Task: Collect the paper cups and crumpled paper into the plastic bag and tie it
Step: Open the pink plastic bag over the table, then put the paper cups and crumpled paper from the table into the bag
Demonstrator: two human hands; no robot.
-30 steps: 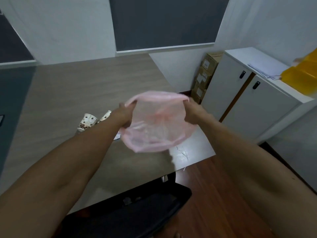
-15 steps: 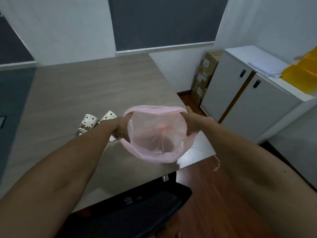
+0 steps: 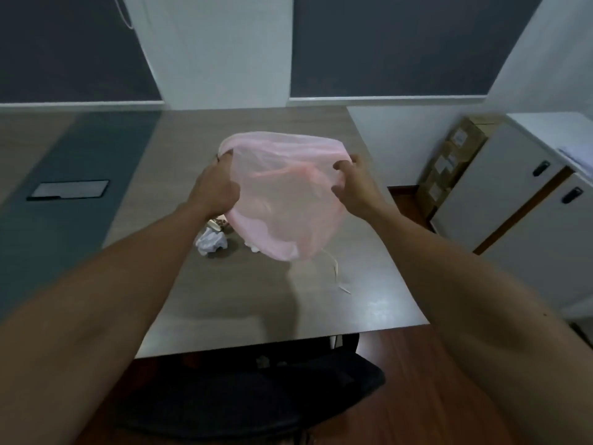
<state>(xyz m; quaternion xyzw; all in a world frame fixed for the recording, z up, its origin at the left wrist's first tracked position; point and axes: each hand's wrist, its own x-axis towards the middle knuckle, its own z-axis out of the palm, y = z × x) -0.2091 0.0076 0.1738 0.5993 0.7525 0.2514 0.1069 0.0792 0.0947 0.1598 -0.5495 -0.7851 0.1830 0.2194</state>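
A thin pink plastic bag (image 3: 282, 200) hangs in the air over the wooden table (image 3: 263, 303), its mouth spread wide. My left hand (image 3: 213, 189) grips the bag's left rim and my right hand (image 3: 354, 184) grips its right rim. A pale drawstring (image 3: 335, 271) dangles from the bag down to the table. Under the bag lies a crumpled white paper ball (image 3: 211, 241). Just behind it a patterned paper cup (image 3: 218, 223) peeks out, mostly hidden by my left wrist and the bag. Another scrap of white paper (image 3: 253, 247) shows below the bag's lower edge.
A black office chair (image 3: 244, 393) stands at the table's near edge. A dark inlay with a black cable hatch (image 3: 67, 189) lies at the left. White cabinets (image 3: 513, 200) and stacked cardboard boxes (image 3: 449, 168) stand at the right, past the table's right edge.
My view has swung to the left and the bag has risen, with its mouth spread wider. The crumpled paper now shows beneath it, and the cups are mostly hidden behind my left hand.
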